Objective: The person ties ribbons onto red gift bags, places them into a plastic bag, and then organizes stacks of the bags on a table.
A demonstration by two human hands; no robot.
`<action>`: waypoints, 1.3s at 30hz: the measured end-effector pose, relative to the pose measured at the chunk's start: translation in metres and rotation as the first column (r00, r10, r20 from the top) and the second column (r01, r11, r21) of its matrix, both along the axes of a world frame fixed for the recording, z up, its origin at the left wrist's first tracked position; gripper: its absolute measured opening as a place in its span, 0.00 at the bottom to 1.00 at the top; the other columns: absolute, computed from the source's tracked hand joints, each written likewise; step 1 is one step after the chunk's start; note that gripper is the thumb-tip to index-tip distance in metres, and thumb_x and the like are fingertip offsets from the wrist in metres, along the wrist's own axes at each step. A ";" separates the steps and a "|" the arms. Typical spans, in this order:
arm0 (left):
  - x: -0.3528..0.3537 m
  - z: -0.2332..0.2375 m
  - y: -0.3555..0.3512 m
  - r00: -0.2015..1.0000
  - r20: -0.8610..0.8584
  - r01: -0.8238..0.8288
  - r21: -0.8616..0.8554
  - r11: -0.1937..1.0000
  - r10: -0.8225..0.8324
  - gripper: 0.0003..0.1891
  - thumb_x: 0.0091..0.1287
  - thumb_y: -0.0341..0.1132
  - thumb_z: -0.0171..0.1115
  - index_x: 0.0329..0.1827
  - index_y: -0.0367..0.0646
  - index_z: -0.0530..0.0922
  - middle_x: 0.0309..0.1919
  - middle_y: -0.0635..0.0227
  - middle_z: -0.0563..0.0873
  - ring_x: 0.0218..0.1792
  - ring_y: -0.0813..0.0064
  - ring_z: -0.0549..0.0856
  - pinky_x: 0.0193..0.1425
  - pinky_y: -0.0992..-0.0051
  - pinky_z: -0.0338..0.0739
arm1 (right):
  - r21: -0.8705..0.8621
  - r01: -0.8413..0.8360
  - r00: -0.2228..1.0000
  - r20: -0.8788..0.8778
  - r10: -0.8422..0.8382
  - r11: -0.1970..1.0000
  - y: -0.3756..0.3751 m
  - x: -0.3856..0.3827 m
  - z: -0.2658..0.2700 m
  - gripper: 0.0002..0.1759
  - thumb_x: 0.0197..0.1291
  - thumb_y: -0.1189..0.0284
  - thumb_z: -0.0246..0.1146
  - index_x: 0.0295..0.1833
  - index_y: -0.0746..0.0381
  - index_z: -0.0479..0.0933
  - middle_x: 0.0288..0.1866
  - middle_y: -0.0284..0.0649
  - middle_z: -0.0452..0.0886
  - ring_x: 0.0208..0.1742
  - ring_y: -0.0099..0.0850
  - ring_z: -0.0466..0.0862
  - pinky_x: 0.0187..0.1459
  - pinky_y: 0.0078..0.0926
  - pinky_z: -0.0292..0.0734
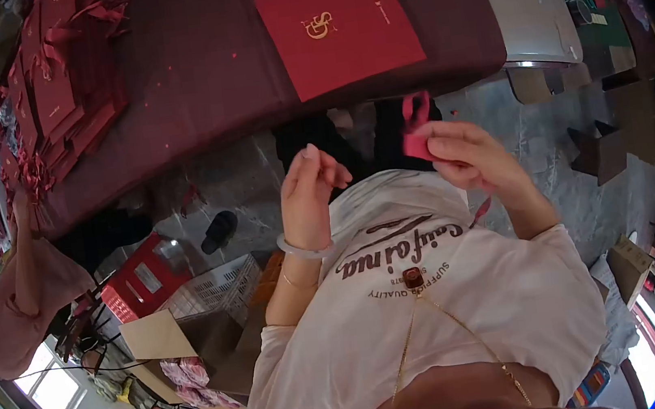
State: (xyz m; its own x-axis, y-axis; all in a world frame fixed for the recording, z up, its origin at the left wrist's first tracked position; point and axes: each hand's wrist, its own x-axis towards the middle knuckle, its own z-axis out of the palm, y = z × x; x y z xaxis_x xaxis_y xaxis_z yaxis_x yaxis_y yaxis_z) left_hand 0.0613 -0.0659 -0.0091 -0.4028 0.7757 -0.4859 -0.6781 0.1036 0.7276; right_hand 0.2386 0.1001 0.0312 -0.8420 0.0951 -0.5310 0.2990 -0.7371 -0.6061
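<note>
step: red ribbon piece (416, 143) held up in front of the chest, likely being folded | right hand (476, 160) at 1 o'clock pinches it | left hand (306, 199) at 11, fingers narrow, nothing seen in them | red folder (338, 27) on table (196, 65) at 12 | next calls for the left fingertips to meet it

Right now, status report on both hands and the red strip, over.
Right hand pinching red strip. Left hand raised beside it, empty. Folder on table ahead, untouched.
</note>
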 end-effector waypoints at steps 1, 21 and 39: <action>0.005 -0.005 -0.004 0.989 0.048 0.140 -0.028 0.990 -0.138 0.19 0.73 0.47 0.44 0.42 0.39 0.74 0.28 0.70 0.77 0.34 0.76 0.77 0.44 0.76 0.70 | 0.058 -0.042 0.999 0.036 0.040 0.997 0.001 -0.003 0.001 0.20 0.65 0.66 0.55 0.58 0.64 0.70 0.15 0.21 0.59 0.15 0.10 0.56 0.16 0.13 0.45; 0.035 0.020 0.026 0.674 -0.729 0.155 -0.019 0.988 -0.120 0.09 0.68 0.29 0.53 0.45 0.35 0.78 0.30 0.62 0.85 0.32 0.75 0.85 0.39 0.79 0.77 | 0.807 0.133 0.970 -0.226 0.093 0.575 -0.001 -0.020 -0.031 0.30 0.63 0.51 0.54 0.57 0.66 0.72 0.52 0.44 0.78 0.56 0.34 0.75 0.58 0.32 0.67; -0.031 0.018 0.055 0.181 -0.981 -0.313 0.016 0.950 0.076 0.13 0.61 0.31 0.61 0.48 0.38 0.78 0.38 0.62 0.78 0.36 0.71 0.77 0.39 0.74 0.72 | 0.888 0.458 0.862 -0.456 -0.220 -0.046 0.050 -0.074 -0.002 0.15 0.65 0.77 0.52 0.55 0.67 0.74 0.31 0.34 0.77 0.34 0.16 0.75 0.36 0.11 0.69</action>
State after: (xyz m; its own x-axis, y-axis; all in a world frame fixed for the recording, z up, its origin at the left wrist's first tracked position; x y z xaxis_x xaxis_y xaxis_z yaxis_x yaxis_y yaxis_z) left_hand 0.0306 -0.0111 0.0094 -0.7687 0.5581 0.3124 0.5234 0.2681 0.8088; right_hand 0.1642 0.1500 0.0287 -0.5675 0.6985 0.4361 0.0515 0.5587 -0.8278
